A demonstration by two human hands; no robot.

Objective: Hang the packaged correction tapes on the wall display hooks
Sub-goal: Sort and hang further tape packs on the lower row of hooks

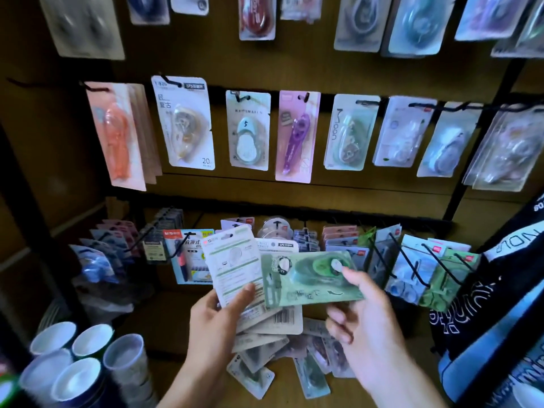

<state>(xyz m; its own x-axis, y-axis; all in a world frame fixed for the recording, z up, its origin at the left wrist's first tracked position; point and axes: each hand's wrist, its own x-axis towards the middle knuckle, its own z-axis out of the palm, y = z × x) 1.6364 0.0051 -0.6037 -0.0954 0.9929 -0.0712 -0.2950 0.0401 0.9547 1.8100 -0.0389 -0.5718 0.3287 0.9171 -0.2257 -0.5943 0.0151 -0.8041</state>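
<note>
Holding a green pack (312, 279) of correction tape, the right hand (368, 328) pinches its right end, thumb on top and fingers under. The pack lies sideways in the air, low in front of the wall, not on any hook yet. Its hang hole looks to be at the left end, but that part is blurry.

Just beside it, the left hand (217, 322) grips a fanned stack of packs (235, 266), thumb pressed on the front. The green pack touches or overlaps this stack. More loose packs (279, 360) lie in a heap on the shelf below the hands.

Behind the hands, black hooks (412, 266) stick out from the bottom row, most already full. The hooks to the right hold green packs that look alike.

What could go wrong? The pack is held only at one end, so it may tip or slip while turning upright. The hole is small, so the hook tip could miss it. A bump could knock hung packs off. The fanned stack could slide loose too.
</note>
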